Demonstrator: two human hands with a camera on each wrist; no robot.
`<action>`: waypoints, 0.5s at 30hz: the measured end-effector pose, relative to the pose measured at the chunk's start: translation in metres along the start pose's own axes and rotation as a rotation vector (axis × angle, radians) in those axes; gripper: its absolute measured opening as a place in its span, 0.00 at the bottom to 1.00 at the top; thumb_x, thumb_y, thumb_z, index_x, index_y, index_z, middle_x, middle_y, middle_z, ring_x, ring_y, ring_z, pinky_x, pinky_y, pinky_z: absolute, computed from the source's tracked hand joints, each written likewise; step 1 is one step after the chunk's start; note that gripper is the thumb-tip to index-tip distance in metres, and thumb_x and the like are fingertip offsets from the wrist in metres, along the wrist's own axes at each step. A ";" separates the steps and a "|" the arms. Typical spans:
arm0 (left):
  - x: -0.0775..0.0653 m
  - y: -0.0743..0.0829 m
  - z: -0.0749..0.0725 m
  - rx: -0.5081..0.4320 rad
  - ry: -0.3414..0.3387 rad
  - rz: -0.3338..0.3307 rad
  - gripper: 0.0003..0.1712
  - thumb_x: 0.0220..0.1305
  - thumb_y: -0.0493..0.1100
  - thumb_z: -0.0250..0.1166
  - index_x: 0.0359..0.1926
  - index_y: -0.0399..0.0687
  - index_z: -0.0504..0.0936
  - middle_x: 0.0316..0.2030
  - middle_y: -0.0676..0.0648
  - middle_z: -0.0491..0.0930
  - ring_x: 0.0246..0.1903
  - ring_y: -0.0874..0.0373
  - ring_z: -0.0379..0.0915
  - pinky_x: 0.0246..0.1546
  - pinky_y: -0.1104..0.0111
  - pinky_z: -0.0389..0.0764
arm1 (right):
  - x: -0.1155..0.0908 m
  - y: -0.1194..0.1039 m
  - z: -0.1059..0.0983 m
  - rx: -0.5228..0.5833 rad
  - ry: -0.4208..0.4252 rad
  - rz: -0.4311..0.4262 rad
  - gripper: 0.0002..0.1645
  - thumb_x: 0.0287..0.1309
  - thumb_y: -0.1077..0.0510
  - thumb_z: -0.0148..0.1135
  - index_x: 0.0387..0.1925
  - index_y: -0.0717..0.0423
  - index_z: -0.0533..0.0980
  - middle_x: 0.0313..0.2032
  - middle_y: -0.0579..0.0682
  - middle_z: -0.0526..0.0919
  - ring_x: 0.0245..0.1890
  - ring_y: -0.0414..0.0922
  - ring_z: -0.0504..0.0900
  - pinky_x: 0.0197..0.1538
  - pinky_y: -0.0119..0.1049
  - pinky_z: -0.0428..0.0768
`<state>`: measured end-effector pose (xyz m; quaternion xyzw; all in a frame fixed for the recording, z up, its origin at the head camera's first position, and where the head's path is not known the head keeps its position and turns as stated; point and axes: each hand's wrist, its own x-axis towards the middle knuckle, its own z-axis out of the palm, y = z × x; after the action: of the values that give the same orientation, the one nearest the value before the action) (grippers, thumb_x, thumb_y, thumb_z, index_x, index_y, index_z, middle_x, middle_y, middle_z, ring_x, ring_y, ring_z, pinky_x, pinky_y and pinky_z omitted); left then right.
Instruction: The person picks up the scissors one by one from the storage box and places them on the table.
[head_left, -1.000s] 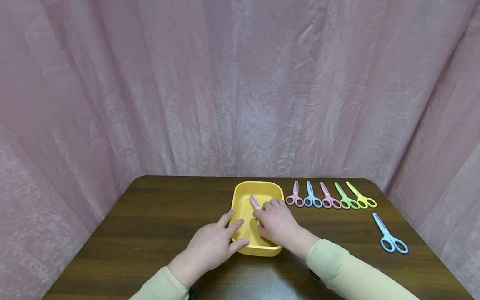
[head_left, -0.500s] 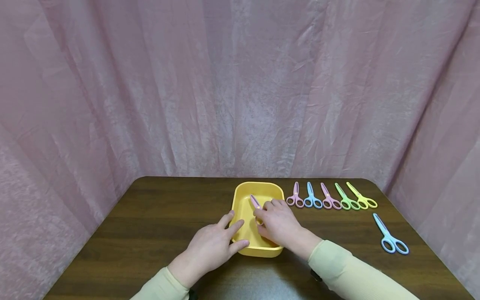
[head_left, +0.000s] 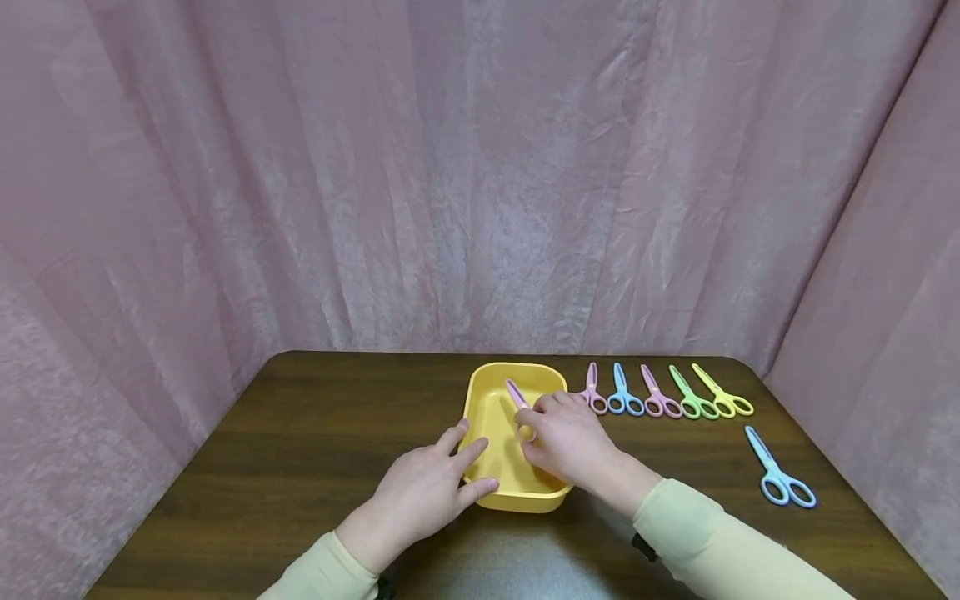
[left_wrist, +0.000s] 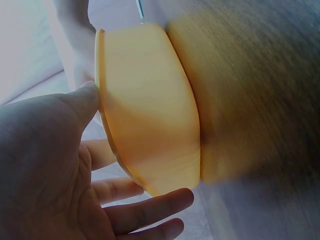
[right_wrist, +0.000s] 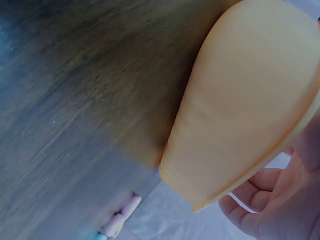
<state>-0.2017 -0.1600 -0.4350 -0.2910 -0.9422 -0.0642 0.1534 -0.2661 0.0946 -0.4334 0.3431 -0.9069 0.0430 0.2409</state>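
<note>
My right hand [head_left: 566, 437] reaches over the right side of a yellow tray [head_left: 517, 502] and pinches pink scissors [head_left: 517, 393] by the handle. Their tip points away from me, inside the tray. My left hand [head_left: 420, 492] rests at the tray's near left side with its fingers spread. In the left wrist view, the left thumb touches the rim of the tray [left_wrist: 150, 100], and the fingers lie fairly straight along it. In the right wrist view, the outer wall of the tray [right_wrist: 245, 95] hides the held scissors, and part of the right hand [right_wrist: 285, 205] shows beyond the rim.
Right of the tray, pink [head_left: 592, 390], blue [head_left: 622, 392], another pink [head_left: 658, 393], green [head_left: 692, 396] and yellow scissors [head_left: 722, 393] lie in a row. Larger light-blue scissors [head_left: 780, 473] lie nearer, by the right edge of the brown table [head_left: 322, 425].
My right hand has shifted right and slightly up, bringing the pink scissors along. The left hand and the tray stay where they were.
</note>
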 end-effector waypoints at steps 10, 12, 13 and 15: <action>0.000 0.001 0.001 0.001 -0.001 -0.009 0.34 0.81 0.68 0.62 0.71 0.51 0.85 0.71 0.35 0.78 0.42 0.44 0.91 0.40 0.53 0.89 | -0.006 0.000 -0.004 -0.009 0.041 -0.012 0.14 0.56 0.53 0.82 0.44 0.46 0.89 0.35 0.48 0.85 0.39 0.53 0.83 0.49 0.53 0.81; 0.000 0.001 0.001 0.002 0.000 -0.007 0.34 0.81 0.68 0.62 0.71 0.51 0.85 0.71 0.35 0.78 0.42 0.44 0.91 0.40 0.53 0.89 | -0.007 0.001 -0.006 -0.002 0.054 -0.014 0.14 0.56 0.54 0.83 0.43 0.47 0.89 0.35 0.48 0.85 0.40 0.53 0.83 0.49 0.53 0.82; 0.000 0.001 0.001 0.002 0.000 -0.007 0.34 0.81 0.68 0.61 0.71 0.51 0.85 0.71 0.35 0.78 0.42 0.44 0.91 0.40 0.53 0.89 | -0.008 0.001 -0.007 0.001 0.059 -0.014 0.14 0.55 0.54 0.83 0.43 0.47 0.88 0.35 0.48 0.85 0.40 0.54 0.83 0.48 0.54 0.82; 0.000 0.001 0.001 0.002 0.001 -0.005 0.34 0.81 0.68 0.61 0.71 0.50 0.85 0.71 0.35 0.78 0.42 0.45 0.91 0.39 0.53 0.89 | -0.010 0.002 -0.009 0.007 0.072 -0.015 0.15 0.55 0.54 0.84 0.43 0.47 0.88 0.36 0.48 0.86 0.39 0.54 0.83 0.48 0.54 0.82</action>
<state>-0.2014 -0.1593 -0.4355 -0.2886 -0.9428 -0.0636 0.1541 -0.2575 0.1041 -0.4298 0.3491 -0.8948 0.0568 0.2725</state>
